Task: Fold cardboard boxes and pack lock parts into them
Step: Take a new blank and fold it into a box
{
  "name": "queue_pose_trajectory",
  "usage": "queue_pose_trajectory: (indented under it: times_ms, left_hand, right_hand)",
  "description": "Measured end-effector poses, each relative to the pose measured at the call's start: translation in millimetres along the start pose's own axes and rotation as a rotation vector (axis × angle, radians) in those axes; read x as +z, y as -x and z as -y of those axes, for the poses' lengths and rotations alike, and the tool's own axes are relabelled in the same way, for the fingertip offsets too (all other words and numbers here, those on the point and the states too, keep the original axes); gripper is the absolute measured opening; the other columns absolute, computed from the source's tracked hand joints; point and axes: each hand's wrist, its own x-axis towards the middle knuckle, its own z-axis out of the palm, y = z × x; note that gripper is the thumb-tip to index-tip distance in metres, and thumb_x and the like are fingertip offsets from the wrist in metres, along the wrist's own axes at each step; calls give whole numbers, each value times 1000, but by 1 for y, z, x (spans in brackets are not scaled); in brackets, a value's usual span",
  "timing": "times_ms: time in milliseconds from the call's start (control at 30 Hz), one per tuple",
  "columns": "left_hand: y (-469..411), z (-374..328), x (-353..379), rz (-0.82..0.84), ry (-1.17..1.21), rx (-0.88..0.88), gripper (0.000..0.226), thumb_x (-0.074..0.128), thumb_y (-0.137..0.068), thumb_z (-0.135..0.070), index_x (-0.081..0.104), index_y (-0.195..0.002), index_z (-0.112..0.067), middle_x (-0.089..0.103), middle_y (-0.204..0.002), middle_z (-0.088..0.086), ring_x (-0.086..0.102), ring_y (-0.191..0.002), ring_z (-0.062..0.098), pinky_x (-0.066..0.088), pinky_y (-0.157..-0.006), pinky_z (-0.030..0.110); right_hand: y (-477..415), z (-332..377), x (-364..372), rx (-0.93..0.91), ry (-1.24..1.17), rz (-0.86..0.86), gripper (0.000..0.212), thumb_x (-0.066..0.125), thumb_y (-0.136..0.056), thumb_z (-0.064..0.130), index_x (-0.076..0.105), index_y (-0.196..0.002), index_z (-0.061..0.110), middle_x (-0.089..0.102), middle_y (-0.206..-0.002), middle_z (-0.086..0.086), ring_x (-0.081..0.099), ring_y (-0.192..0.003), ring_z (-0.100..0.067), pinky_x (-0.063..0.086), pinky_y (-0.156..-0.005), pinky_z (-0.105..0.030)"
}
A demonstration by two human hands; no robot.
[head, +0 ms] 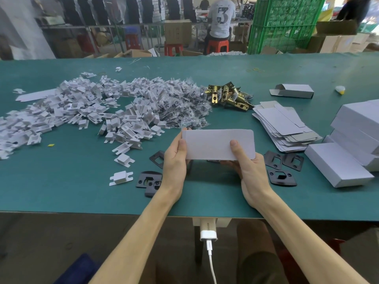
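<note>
Both hands held a white cardboard box (219, 144) just above the green desk (82, 191), the left hand (174, 160) clamped on its left end with the thumb on top, the right hand (250, 167) gripping the right end likewise. Whether it was fully squared up could not be told. To fold it well, the thumbs probably needed to press evenly along the creases while the fingers beneath supported the panel. Black strike plates (283, 160), brass latches (227, 97) and flat blanks (283, 124) lay near for packing.
</note>
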Motion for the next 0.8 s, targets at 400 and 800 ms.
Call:
queue_pose_trajectory:
  times_ms: [400,800]
  left_hand:
    - [1,-2,1,11,-12,-3,45,40,-112,-35,46,-156,-26,60,-147,-3,60,-130,10,49,-114,41]
    - [4,-5,5,144,-96,-30,42,43,-112,-13,40,-154,-12,59,-146,7,58,-134,17,44,-118,45]
  right_hand:
    - [-5,-8,-2,-8,4,-23,27,70,-89,38,77,-96,13,79,-99,-7,76,-89,-20,55,-97,-41]
    - [-6,-10,-3,-20,58,-11,24,67,-95,33,76,-99,11,78,-100,-13,73,-93,-29,54,-101,-51]
